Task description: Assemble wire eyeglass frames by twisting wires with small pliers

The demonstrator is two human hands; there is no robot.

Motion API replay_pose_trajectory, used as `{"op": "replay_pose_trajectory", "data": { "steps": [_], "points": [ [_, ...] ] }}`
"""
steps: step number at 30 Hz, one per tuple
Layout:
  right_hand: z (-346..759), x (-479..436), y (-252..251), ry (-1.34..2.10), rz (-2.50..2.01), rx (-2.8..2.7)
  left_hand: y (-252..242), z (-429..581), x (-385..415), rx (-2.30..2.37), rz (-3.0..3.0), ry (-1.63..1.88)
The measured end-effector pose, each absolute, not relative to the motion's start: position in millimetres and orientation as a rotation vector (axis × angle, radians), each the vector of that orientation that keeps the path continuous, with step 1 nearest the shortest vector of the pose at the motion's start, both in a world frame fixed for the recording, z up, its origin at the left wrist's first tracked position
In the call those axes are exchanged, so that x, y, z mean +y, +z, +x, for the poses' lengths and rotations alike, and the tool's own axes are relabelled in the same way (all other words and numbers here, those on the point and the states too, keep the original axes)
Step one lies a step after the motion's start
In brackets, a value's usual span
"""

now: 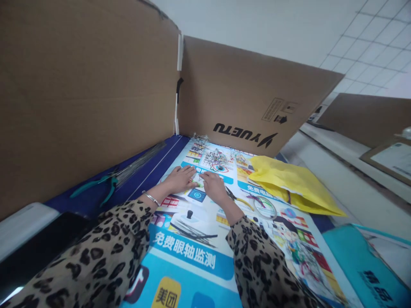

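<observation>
My left hand (181, 179) and my right hand (214, 186) are close together over a printed poster sheet (186, 267). Both have bent fingers, tips pointing towards each other. Whatever lies between the fingertips is too small to make out. Just beyond them is a tangle of thin wires (216, 157). Pliers with yellow handles (242, 202) lie right of my right hand, beside a clear ring-shaped coil (265, 208) and some dark red and purple strands (255, 198). Nearer me, several thin black strips (196, 232) lie on the sheet.
Cardboard panels (96, 85) wall the left and back (244, 94). At left are teal-handled pliers (91, 187), a bundle of thin wires (141, 162) and a black flat object (48, 244). A yellow bag (289, 184) and a teal packet (356, 252) lie at right.
</observation>
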State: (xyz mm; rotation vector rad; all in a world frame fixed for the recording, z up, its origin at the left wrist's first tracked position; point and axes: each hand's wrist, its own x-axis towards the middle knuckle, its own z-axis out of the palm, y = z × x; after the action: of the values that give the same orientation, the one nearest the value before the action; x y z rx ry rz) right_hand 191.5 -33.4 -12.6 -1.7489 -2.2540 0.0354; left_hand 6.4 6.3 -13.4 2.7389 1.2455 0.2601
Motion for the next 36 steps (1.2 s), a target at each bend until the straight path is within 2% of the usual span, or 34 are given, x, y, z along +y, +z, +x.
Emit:
{"op": "replay_pose_trajectory", "data": {
  "steps": [6, 16, 24, 36],
  "points": [
    [195.6, -30.6, -17.9, 0.018, -1.668, -2.222, -9.2, 2.7, 6.2, 1.192, 2.668, 0.38],
    [197.5, -27.1, -18.4, 0.013, -1.544, -2.192, 26.5, -34.6, 30.6, 1.326, 2.572, 0.682],
    [195.7, -32.7, -14.5, 0.014, -1.533, -2.212, 47.2, -51.2, 28.0, 1.396, 2.567, 0.504],
    [189.8, -38.2, -13.4, 0.011, -1.603, -2.408, 12.2, -30.0, 17.7, 1.194, 2.662, 0.218]
  ]
}}
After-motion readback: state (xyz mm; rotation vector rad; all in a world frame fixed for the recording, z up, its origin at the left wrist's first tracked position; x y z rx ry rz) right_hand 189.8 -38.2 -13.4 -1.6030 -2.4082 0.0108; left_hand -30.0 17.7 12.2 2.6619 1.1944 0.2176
